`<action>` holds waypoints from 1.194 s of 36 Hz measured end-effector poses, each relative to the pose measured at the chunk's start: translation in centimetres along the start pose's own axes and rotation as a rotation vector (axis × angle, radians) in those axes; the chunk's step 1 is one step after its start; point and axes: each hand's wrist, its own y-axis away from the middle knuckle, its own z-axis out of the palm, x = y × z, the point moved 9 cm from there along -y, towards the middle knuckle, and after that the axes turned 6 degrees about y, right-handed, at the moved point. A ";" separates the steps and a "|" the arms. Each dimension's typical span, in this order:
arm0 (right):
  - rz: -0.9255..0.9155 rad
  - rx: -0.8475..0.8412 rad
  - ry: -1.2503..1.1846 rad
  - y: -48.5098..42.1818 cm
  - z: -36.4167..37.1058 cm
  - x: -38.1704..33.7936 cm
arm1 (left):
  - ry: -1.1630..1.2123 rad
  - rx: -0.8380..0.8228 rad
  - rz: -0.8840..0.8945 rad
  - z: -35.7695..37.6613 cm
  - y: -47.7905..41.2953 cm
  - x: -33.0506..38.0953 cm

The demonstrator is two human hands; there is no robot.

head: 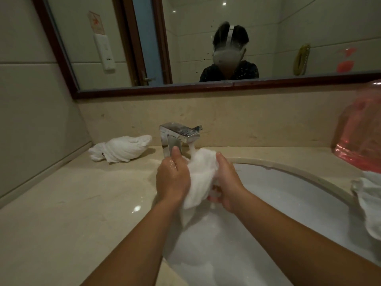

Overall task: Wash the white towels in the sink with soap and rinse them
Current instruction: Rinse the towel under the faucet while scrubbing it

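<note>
Running from the chrome faucet (180,135), water lands on the white towel (201,176) bunched over the white oval sink (288,182). The left hand (173,178) and right hand (228,182) each keep a clenched grip on this soft wet cloth. A second twisted towel (121,148) lies on the glossy beige desk (72,213) left of the faucet, well apart from the basin rim.

Ahead of you: a wood-framed mirror (206,87) on the wall above the beige stone table (72,203). At your far right, a pink translucent bag (362,131) stands on the table against the backsplash.
</note>
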 end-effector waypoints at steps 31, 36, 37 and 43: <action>-0.247 -0.034 -0.116 -1.2 1.0 -1.5 | 0.575 -0.348 -0.527 3.8 1.8 -4.1; -0.344 0.080 -0.101 -0.1 -0.4 -2.7 | 0.536 -0.258 -0.514 3.0 1.5 -3.7; -0.328 0.069 -0.135 -0.2 -0.5 -2.7 | 0.542 -0.240 -0.527 3.0 1.4 -3.8; -0.217 -0.107 -0.185 -1.3 0.8 -1.5 | 0.536 -0.182 -0.592 2.9 1.2 -5.1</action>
